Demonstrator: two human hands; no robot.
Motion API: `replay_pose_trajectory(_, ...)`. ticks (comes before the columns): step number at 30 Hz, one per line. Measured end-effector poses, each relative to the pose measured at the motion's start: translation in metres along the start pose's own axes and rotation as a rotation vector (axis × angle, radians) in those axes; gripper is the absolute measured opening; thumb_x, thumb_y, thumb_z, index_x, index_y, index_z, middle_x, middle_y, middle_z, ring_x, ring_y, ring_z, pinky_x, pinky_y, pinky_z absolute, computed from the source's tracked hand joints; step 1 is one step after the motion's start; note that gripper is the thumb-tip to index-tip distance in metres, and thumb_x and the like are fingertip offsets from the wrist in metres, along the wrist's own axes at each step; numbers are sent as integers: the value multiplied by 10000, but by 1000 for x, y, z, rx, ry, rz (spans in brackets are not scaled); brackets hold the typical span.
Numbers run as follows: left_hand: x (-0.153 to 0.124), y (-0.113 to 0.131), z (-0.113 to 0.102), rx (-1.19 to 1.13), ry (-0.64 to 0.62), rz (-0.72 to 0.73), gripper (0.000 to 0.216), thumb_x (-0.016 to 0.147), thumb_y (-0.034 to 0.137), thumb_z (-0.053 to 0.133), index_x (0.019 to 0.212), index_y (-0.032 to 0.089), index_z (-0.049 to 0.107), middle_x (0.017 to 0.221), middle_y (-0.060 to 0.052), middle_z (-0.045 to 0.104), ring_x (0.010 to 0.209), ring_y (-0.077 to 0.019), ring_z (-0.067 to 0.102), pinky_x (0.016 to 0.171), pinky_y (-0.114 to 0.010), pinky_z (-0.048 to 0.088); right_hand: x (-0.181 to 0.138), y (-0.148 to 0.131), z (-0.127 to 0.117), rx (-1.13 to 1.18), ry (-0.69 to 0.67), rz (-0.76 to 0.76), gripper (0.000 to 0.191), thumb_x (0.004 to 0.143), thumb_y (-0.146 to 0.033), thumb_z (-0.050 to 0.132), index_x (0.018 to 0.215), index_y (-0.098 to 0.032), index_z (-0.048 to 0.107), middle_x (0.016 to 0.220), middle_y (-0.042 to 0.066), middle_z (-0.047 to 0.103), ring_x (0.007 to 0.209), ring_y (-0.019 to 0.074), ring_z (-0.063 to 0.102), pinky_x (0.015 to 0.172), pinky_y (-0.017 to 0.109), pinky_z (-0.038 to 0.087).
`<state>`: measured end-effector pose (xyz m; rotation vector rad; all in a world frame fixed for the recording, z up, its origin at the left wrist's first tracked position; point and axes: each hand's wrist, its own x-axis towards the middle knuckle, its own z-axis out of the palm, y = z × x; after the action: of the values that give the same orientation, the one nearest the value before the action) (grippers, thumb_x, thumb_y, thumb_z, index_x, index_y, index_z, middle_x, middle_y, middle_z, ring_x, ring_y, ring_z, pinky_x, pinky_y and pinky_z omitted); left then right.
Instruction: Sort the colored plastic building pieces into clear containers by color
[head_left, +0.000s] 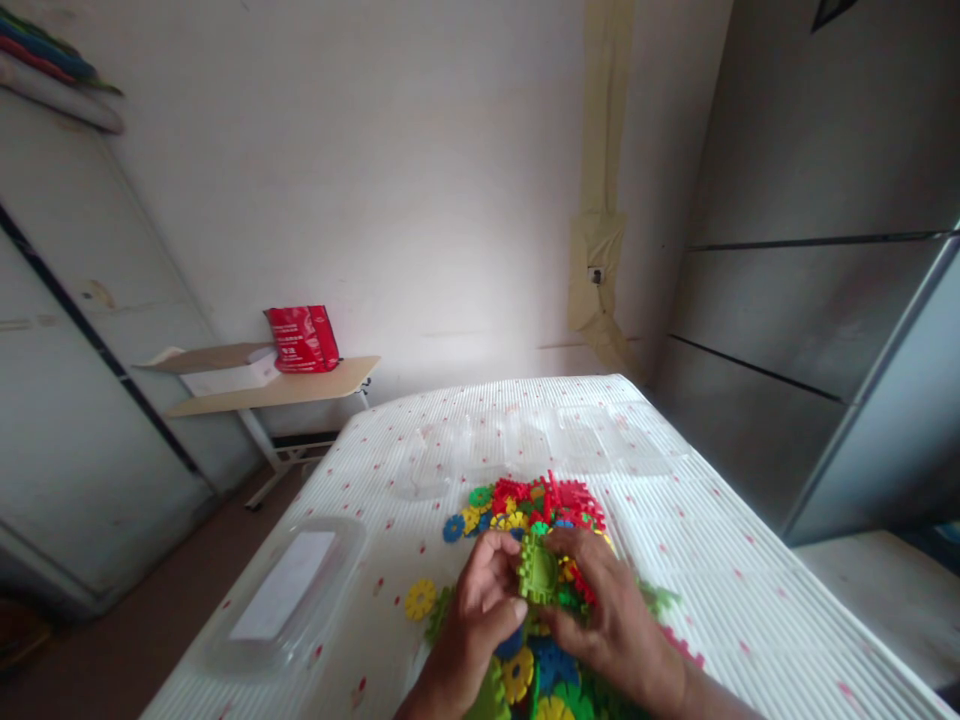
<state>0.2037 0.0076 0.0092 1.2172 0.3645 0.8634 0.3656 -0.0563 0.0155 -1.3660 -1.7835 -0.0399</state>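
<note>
Near the front of the table, above a pile of plastic building pieces, my left hand [486,612] and my right hand [606,620] hold a light green square building block [538,570] with toothed edges between them. The fingers of my left hand are curled at the block's left edge; those of my right hand grip its right side. Around and below my hands lie red toothed pieces [576,500], blue and yellow notched discs [517,674], and more green pieces. One yellow disc [420,599] lies to the left of my left hand. My hands hide part of the pile.
Clear plastic containers [525,440] stand in a row behind the pile. At left lies a clear lid [345,560] with a white paper [283,585]. A side table [330,385] carries a red bag [304,338] and a box [232,375]. A grey fridge [780,300] stands at right.
</note>
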Motion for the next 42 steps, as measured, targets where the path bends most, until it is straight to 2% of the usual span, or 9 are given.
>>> replay_pose_trajectory(9, 3, 3, 0, 178, 187, -90, 359, 642, 393, 706, 764, 202, 426, 649, 53, 481, 588, -86, 433, 565, -187, 343, 0, 2, -3, -195, -103, -226, 502, 705, -200, 547, 1197, -164, 454, 1114, 117, 595, 1028, 268, 531, 962, 527, 325)
replay_pose_trajectory(15, 4, 6, 1, 189, 250, -94, 318, 620, 353, 715, 719, 188, 462, 599, 66, 459, 554, -75, 420, 536, -180, 354, 8, -8, -10, -214, -120, -210, 471, 738, -249, 595, 1192, -201, 480, 1092, 93, 627, 945, 249, 551, 879, 458, 378)
replay_pose_trajectory(20, 5, 0, 6, 209, 264, -89, 358, 590, 408, 730, 702, 194, 466, 550, 68, 477, 502, -79, 441, 497, -183, 351, 8, -7, -8, -186, -110, -186, 567, 614, -191, 579, 1171, -188, 472, 1018, 88, 620, 901, 260, 542, 843, 457, 385)
replay_pose_trajectory(24, 6, 7, 11, 237, 378, 0, 412, 643, 508, 670, 880, 207, 517, 622, 19, 605, 618, -160, 586, 611, -257, 469, 29, 16, -44, -188, -80, -86, 528, 612, -173, 553, 1133, -188, 467, 944, 79, 614, 843, 238, 555, 758, 391, 430)
replay_pose_trajectory(28, 6, 17, 1, 246, 559, 29, 488, 623, 509, 694, 963, 192, 545, 708, -15, 673, 774, -205, 645, 746, -277, 508, 73, 82, -107, -358, 75, -7, 443, 711, -224, 556, 1144, -184, 467, 988, 94, 626, 862, 217, 577, 777, 351, 456)
replay_pose_trajectory(31, 7, 18, -14, 246, 619, 0, 488, 582, 496, 732, 919, 178, 581, 708, -21, 685, 770, -210, 659, 747, -264, 524, 106, 139, -135, -669, -156, 191, 443, 687, -219, 575, 1119, -150, 510, 1038, 106, 628, 962, 232, 562, 829, 328, 437)
replay_pose_trajectory(34, 8, 15, -23, 254, 644, -13, 474, 559, 497, 745, 871, 167, 611, 734, -39, 701, 787, -216, 666, 743, -249, 533, 126, 179, -136, -785, -412, 294, 459, 669, -206, 600, 1120, -162, 534, 1051, 96, 642, 997, 232, 567, 790, 290, 442)
replay_pose_trajectory(39, 8, 13, -25, 273, 624, -59, 448, 543, 510, 746, 799, 156, 646, 766, -56, 710, 795, -215, 666, 731, -231, 537, 141, 206, -110, -823, -609, 342, 383, 654, -202, 684, 1026, -169, 599, 993, 95, 660, 934, 236, 605, 727, 288, 456)
replay_pose_trajectory(42, 7, 17, -23, 322, 585, -77, 407, 546, 496, 744, 750, 154, 659, 749, -54, 704, 774, -212, 663, 713, -228, 535, 145, 213, -96, -841, -739, 380, 341, 757, -269, 661, 1068, -157, 577, 1026, 77, 633, 919, 202, 601, 777, 337, 476)
